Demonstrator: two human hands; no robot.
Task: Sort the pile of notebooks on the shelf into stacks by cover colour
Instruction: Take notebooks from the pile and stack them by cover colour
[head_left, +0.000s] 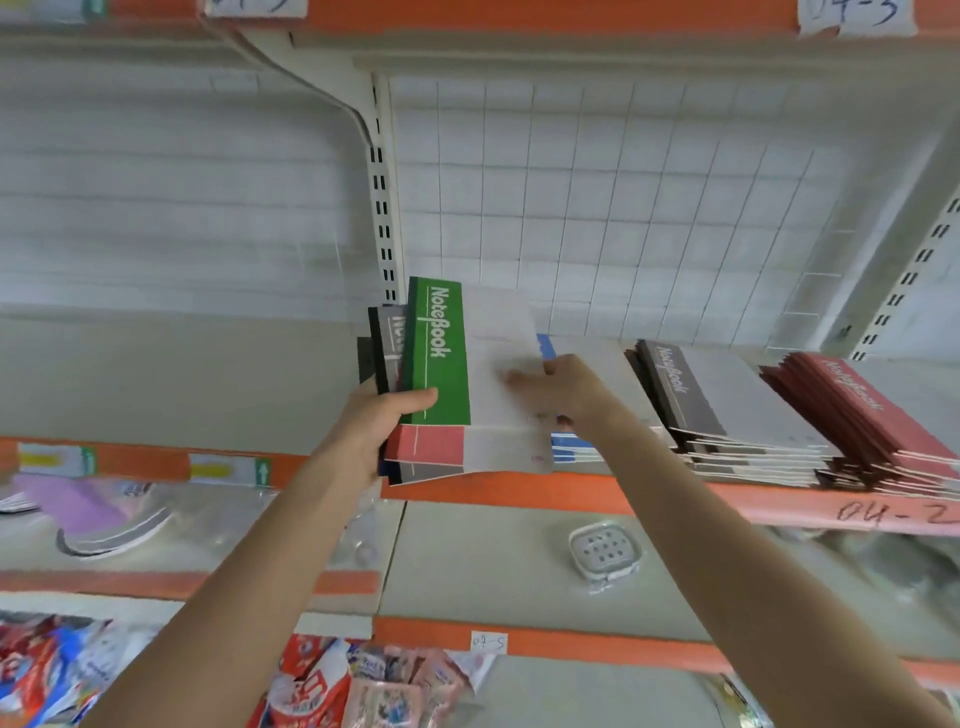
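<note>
Left hand (371, 423) grips fanned notebooks (434, 448); right hand (566, 389) (blurred, grip unclear) touches the green notebook (436, 353).

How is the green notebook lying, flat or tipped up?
Tipped up: the green notebook stands nearly upright, the left hand gripping its lower edge.

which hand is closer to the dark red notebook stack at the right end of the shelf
Right. The right hand is left of the dark red stack, with the brown stack between them; the left hand is farther left, gripping mixed notebooks.
</note>
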